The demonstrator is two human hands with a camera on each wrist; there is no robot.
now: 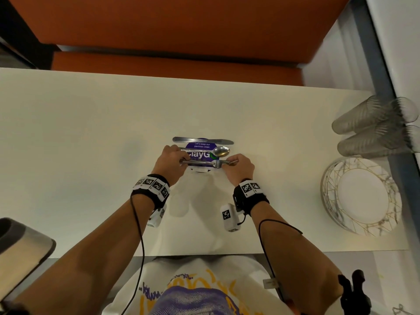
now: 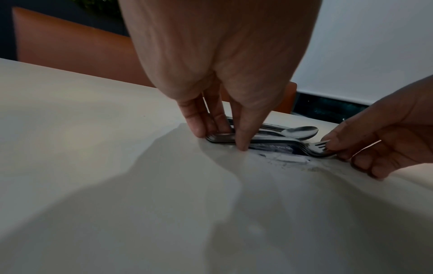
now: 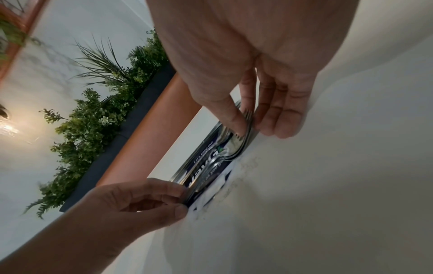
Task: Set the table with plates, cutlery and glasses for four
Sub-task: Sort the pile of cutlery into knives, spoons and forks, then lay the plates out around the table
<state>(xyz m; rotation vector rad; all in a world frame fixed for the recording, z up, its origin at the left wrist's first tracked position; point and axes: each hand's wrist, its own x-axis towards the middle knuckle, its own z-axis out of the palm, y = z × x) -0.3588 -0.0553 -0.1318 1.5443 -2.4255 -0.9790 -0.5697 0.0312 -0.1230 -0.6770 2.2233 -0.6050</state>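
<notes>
Both hands pinch a nested stack of forks (image 1: 204, 163) at mid-table, left hand (image 1: 175, 156) on handles, right hand (image 1: 238, 165) on tines, likely to lift it level; plates (image 1: 361, 196) wait far right.

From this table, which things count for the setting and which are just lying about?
For the job:
forks, held by left hand and right hand
spoons
knives
plates
glasses

Lying about:
purple sticker
orange bench
plants

purple sticker (image 1: 201, 145) on table: "Let's keep our pantries clean", "ClayG…"
</notes>
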